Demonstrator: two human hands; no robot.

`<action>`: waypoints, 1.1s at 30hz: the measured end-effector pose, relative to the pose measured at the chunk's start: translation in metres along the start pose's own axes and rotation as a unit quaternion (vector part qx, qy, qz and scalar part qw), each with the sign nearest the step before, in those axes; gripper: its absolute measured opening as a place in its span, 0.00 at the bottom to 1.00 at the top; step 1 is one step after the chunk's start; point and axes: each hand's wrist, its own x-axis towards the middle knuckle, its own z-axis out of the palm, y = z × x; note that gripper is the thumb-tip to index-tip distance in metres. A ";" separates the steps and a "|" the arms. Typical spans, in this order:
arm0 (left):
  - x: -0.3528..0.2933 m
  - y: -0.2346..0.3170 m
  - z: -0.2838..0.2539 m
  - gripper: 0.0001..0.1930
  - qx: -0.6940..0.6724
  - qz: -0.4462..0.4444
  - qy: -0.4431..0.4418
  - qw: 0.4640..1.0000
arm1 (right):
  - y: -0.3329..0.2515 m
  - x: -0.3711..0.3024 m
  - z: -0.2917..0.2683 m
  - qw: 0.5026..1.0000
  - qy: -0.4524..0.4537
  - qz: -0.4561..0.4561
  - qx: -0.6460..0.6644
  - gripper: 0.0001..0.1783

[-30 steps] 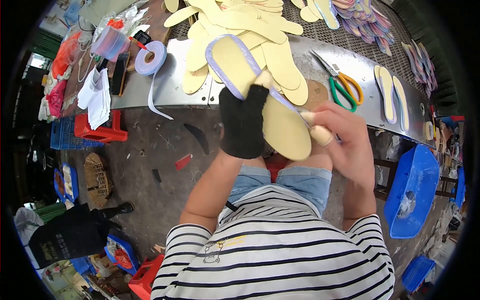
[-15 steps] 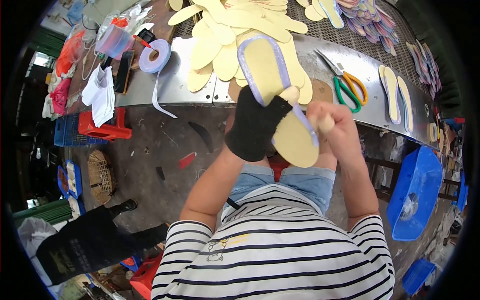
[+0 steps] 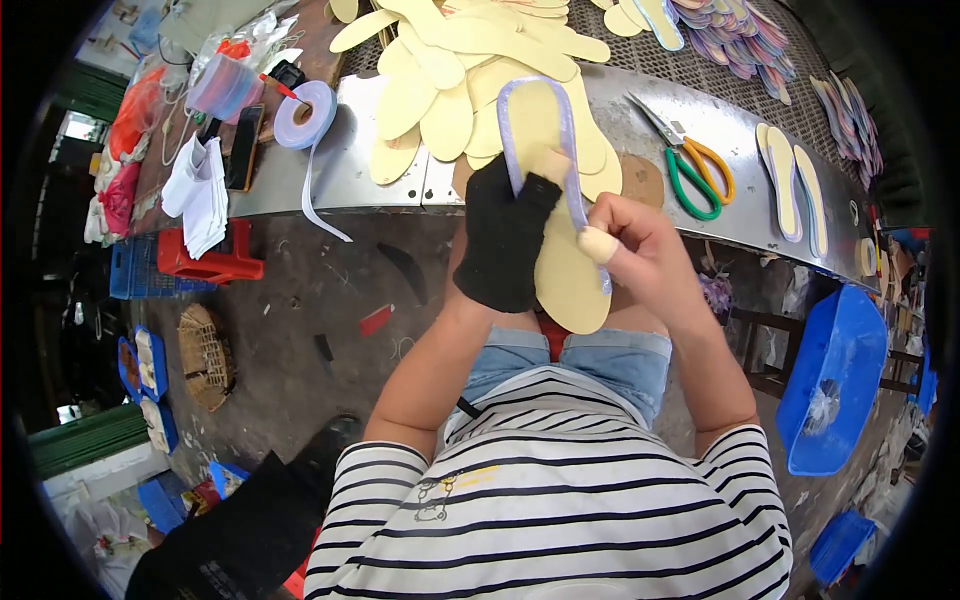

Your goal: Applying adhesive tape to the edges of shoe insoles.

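My left hand (image 3: 508, 240), in a black fingerless glove, grips a cream shoe insole (image 3: 574, 285) at its waist, the thumb lying across the upper face. Shiny lilac tape (image 3: 506, 135) borders the wide upper end and runs down the right side. At that right edge my right hand (image 3: 645, 255) is closed in a pinch on the tape, a pale cover on its thumb. Both hands are in front of the metal table edge, over my lap. Beyond them lies a heap of bare cream insoles (image 3: 440, 110).
A lilac tape roll (image 3: 304, 115) with a hanging tail sits on the table's left. Scissors (image 3: 690, 160) with green and orange handles lie right, near edged insoles (image 3: 783, 185). A blue tub (image 3: 835, 385) stands right, a red stool (image 3: 215, 250) left. Someone in black (image 3: 235, 535) is at lower left.
The insole has swung more upright, its lower end moving left. My right hand has shifted left and now pinches its edge. The person in black at lower left has moved closer to me.
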 end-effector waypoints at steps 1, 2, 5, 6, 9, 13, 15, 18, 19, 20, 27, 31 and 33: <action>0.000 -0.001 0.000 0.13 -0.023 -0.018 -0.014 0.999 | -0.006 0.002 -0.005 0.995 -0.019 0.045 0.083 0.13; 0.000 -0.002 0.000 0.14 -0.046 -0.036 -0.028 0.998 | -0.009 0.003 -0.009 0.981 -0.038 0.090 0.165 0.12; -0.001 -0.011 -0.001 0.16 0.040 0.023 -0.050 0.998 | 0.011 0.007 0.000 0.992 -0.004 -0.007 0.123 0.12; -0.002 -0.007 0.000 0.16 0.037 0.022 -0.052 0.998 | 0.012 0.008 -0.003 0.996 -0.009 -0.024 0.082 0.13; -0.010 0.003 0.002 0.16 0.177 -0.056 -0.097 0.978 | 0.005 0.019 -0.006 0.994 0.095 -0.036 0.028 0.14; -0.015 -0.007 0.002 0.15 0.118 -0.021 -0.134 0.984 | 0.001 0.032 -0.011 0.993 0.085 -0.064 0.051 0.15; -0.013 -0.005 0.000 0.16 0.114 -0.037 -0.150 0.981 | 0.000 0.030 -0.021 0.997 0.059 -0.011 0.058 0.15; -0.010 0.002 -0.007 0.16 0.156 -0.060 -0.206 0.964 | -0.005 0.038 -0.031 0.995 0.075 0.020 0.061 0.16; -0.011 0.009 -0.009 0.15 0.164 -0.073 -0.221 0.959 | -0.008 0.041 -0.033 0.997 0.042 -0.041 0.041 0.15; -0.012 0.012 -0.010 0.15 0.173 -0.086 -0.236 0.952 | -0.009 0.042 -0.033 0.994 0.009 -0.103 0.021 0.15; -0.008 0.018 -0.018 0.15 0.233 -0.104 -0.271 0.928 | -0.012 0.038 -0.037 0.995 -0.023 -0.084 -0.055 0.14; -0.008 0.026 -0.015 0.15 0.271 -0.076 -0.301 0.911 | -0.010 0.038 -0.041 0.991 -0.032 -0.073 -0.106 0.14; -0.006 0.027 -0.013 0.15 0.303 -0.070 -0.300 0.902 | -0.022 0.041 -0.040 0.987 -0.047 -0.088 -0.125 0.14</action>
